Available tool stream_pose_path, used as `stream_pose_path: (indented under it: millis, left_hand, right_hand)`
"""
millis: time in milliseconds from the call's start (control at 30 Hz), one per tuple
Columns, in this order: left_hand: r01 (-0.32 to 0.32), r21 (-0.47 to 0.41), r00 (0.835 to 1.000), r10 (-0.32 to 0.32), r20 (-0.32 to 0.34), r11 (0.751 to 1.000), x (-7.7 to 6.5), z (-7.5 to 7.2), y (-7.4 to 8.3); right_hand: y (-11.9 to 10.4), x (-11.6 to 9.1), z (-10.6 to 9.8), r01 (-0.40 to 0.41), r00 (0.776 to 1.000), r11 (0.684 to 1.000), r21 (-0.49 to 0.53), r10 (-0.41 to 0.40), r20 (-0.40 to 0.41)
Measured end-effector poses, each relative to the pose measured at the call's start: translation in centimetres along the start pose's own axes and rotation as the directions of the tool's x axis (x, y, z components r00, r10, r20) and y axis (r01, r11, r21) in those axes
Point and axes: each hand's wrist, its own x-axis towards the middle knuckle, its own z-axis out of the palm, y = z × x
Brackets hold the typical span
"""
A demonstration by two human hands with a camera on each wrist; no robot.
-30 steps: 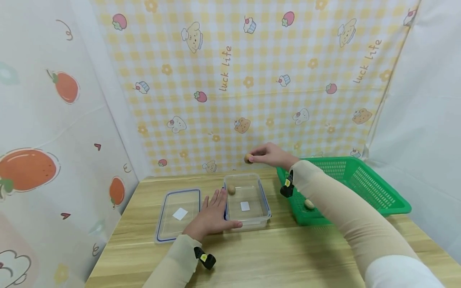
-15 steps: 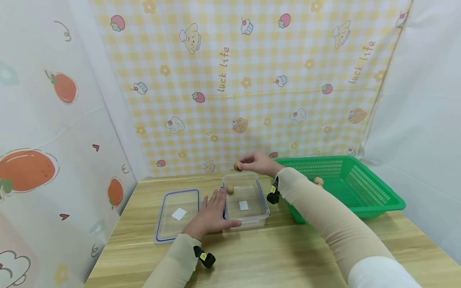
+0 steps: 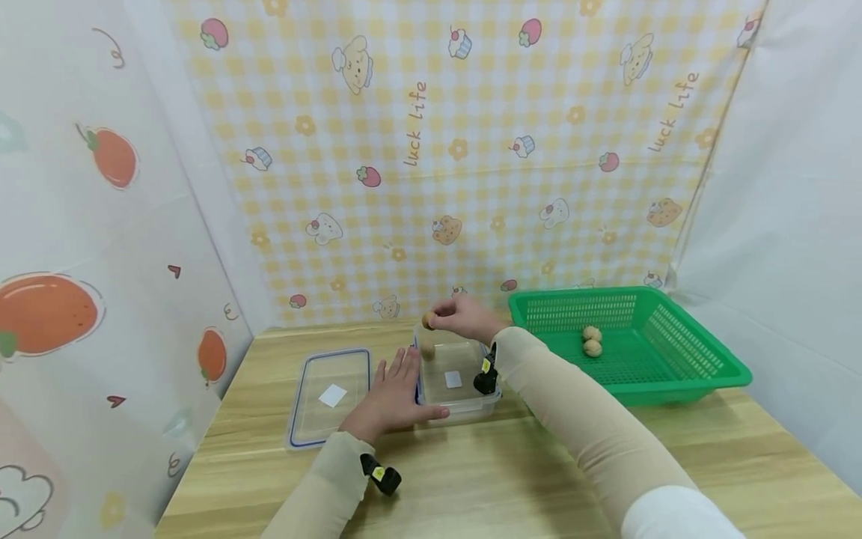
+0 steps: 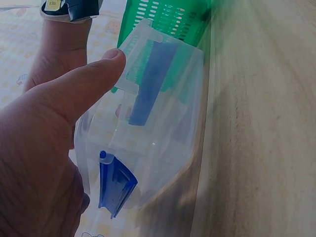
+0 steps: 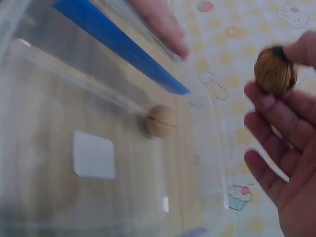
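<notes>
My right hand [image 3: 468,318] pinches a walnut [image 5: 275,70] between thumb and fingers, above the far left end of a clear plastic container [image 3: 465,408]. Inside that container, near its far left corner, lies another walnut [image 5: 160,121]. My left hand [image 3: 390,397] rests with fingers spread against the container's left side, its thumb along the near rim. A blue side clip [image 4: 116,185] hangs by the left hand in the left wrist view. Two walnuts [image 3: 592,348] sit in the green basket [image 3: 700,389] on the right.
A clear lid with a blue seal [image 3: 313,419] lies flat on the wooden table [image 3: 458,479], left of the container. A checked cloth [image 3: 465,195] hangs behind the table. White sheets stand at both sides.
My right hand has moved left and down with the walnut, from beside the basket to over the container. The walnuts in the basket have come into full view. The left hand stays put.
</notes>
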Motion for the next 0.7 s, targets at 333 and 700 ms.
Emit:
stream_pose_path:
  millis: [333,700]
  left_hand:
    - [0.007,0.003,1.000,-0.007,0.010,1.000,0.1,0.0,-0.1]
    - [-0.022,-0.020,1.000,0.022,0.013,1.000,-0.1,-0.7,-0.4]
  right_hand:
    - [0.8,-0.6,3.6,-0.144,0.981,0.990,0.011,0.144,-0.128]
    - [2.3,-1.1,5.3,-0.167,0.982,0.985,-0.045,0.162,-0.092]
